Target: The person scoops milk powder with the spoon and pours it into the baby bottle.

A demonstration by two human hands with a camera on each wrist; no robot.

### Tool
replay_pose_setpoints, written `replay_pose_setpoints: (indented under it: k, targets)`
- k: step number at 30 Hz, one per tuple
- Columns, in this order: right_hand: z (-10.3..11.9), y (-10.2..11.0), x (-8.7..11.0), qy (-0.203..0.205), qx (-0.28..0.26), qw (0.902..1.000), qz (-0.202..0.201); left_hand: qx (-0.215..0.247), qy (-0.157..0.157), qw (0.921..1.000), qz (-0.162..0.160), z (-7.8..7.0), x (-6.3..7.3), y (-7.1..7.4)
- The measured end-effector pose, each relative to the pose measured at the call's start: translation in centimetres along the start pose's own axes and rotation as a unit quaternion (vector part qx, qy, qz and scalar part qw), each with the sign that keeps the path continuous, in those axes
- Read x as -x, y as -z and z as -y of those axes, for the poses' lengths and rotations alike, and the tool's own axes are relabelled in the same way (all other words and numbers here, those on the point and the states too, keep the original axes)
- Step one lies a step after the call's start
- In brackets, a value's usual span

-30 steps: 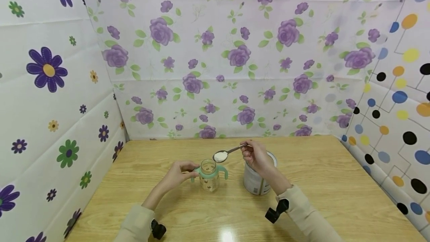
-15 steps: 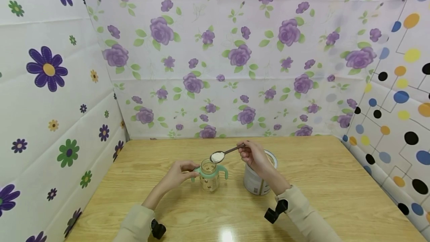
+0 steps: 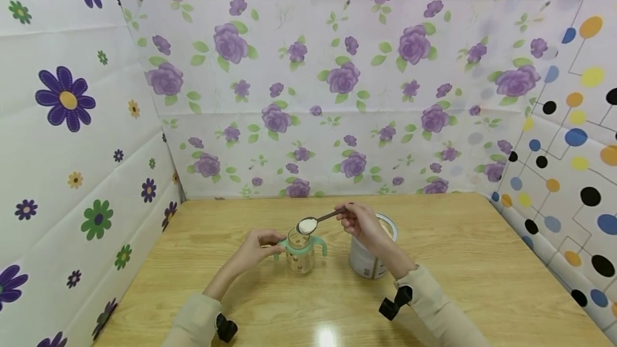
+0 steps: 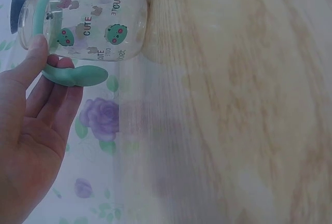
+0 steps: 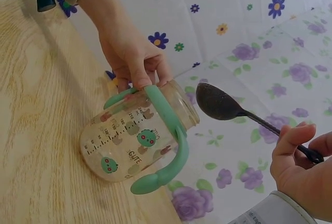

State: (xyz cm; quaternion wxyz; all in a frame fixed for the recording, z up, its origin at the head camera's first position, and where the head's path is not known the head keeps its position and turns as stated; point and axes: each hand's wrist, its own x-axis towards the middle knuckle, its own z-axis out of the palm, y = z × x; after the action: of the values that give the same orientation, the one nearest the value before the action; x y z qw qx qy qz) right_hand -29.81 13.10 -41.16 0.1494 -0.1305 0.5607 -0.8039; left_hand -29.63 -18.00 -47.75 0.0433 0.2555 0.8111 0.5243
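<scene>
A clear baby bottle (image 3: 300,262) with green handles and cartoon prints stands upright on the table, its mouth uncovered. My left hand (image 3: 259,249) pinches its left handle (image 4: 78,75) between thumb and fingers. In my right hand (image 3: 362,224) is a dark metal spoon (image 5: 220,102), gripped near the end of its handle. White powder (image 3: 307,225) heaps in the spoon's bowl, which overlaps the far rim of the bottle's mouth in the head view. A white can (image 3: 367,261), lid off, stands behind and below my right wrist, partly hidden by it.
The wooden table (image 3: 434,293) reaches back to a cloth wall (image 3: 318,79) with purple flowers. Patterned cloth walls also close in the left and right sides. Black wrist cameras (image 3: 395,304) sit on both sleeves.
The spoon of powder has moved left and slightly down with my right hand, from right of the bottle's mouth to over it. My left hand and the bottle stay put.
</scene>
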Motion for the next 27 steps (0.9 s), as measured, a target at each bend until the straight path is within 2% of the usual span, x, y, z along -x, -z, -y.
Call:
replay_pose_setpoints:
  k: [9,23,27]
  targets:
    - [-0.3,-0.2,0.1,0.004,0.038,0.9991,0.021,0.007,0.010,0.9999,0.002,0.0,0.3,-0.1]
    - [-0.2,-1.0,-0.1,0.003,0.074,0.9972,0.009,0.007,0.012,0.9999,0.000,0.0,0.3,-0.2]
    - [-0.1,-1.2,-0.1,0.010,0.100,0.9949,0.008,0.011,0.008,0.9999,-0.001,-0.1,0.2,-0.1]
